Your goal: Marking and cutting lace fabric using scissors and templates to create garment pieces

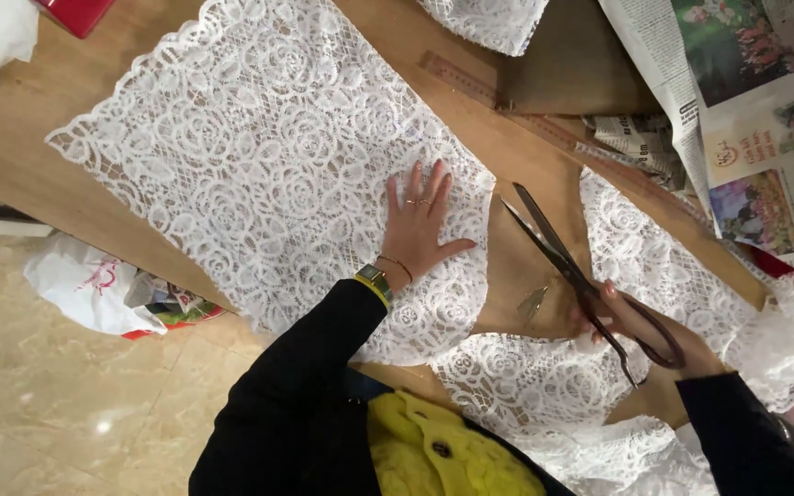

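The right hand (pixel 640 321) was wrapped around the handles of the shears (pixel 580 280), a firm grip, blades parted and pointing up and away from it, toward the far side of the bench (pixel 516 266). Their long axis ran on a slant from that grip to the tips, which sat over bare wood in the gap between two spreads of lace. The big lace panel (pixel 268 174) lay off to the left of the blades, its scalloped edge just beside the tips, and the left hand (pixel 420 230) was pressed flat on it, fingers spread, closing on nothing. That flat hand was the nearer one to the panel's edge; a second lace piece (pixel 654 266) lay under and beyond the shears' grip.
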